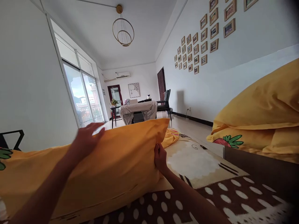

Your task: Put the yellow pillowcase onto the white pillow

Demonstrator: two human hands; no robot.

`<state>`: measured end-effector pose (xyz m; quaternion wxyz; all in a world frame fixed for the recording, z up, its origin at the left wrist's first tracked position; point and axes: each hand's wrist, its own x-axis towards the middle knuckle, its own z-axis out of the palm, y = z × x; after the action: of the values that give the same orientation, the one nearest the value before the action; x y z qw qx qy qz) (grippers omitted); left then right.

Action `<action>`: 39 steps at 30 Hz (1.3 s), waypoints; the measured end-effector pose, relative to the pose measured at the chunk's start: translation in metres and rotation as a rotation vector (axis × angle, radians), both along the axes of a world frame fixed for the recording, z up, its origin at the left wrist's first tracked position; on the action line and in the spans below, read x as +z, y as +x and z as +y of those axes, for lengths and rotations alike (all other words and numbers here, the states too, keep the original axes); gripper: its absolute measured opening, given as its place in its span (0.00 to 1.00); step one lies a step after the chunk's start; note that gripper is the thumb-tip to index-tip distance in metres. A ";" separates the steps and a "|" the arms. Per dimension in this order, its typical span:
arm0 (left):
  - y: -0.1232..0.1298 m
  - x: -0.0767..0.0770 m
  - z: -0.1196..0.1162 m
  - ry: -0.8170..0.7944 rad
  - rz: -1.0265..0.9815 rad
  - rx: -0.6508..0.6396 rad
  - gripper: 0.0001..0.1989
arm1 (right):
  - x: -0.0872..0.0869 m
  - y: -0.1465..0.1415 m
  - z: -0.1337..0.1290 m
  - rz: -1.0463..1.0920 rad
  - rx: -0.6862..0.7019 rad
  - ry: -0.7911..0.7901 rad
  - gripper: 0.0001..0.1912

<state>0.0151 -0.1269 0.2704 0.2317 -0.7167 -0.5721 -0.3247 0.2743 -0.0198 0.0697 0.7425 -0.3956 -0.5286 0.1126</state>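
Observation:
A long orange pillow [116, 158] stands on its side across the front of the view, resting on a bed cover. My right hand [161, 158] is closed around the edge of its right end, fingers curled into the fabric. At the pillow's upper edge is my left hand [87, 137], slightly blurred, its fingers stretched out; whether it presses on the cloth I cannot tell. Green printed leaves show at the pillow's far left end.
Brown-and-cream bedding [193, 158] with a sheep print and white dots lies underneath. Folded yellow bedding [259, 109] rises on the right above a dark board [259, 165]. Beyond stand a cloth-covered table [140, 107] and a black chair [166, 101].

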 end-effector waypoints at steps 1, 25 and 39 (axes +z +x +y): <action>0.035 0.000 0.000 -0.039 0.047 -0.045 0.23 | 0.001 -0.002 0.002 0.004 -0.010 -0.002 0.21; 0.134 -0.016 0.084 -0.272 -0.165 -0.368 0.26 | -0.069 0.017 0.034 -0.249 -0.047 0.079 0.21; 0.094 0.055 0.019 0.068 -0.387 -0.335 0.26 | -0.057 0.031 0.030 -0.529 0.000 0.173 0.12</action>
<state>0.1091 -0.1078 0.3255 0.0849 -0.7178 -0.4678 -0.5086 0.3050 0.0104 0.0123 0.6096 -0.3464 -0.7119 -0.0402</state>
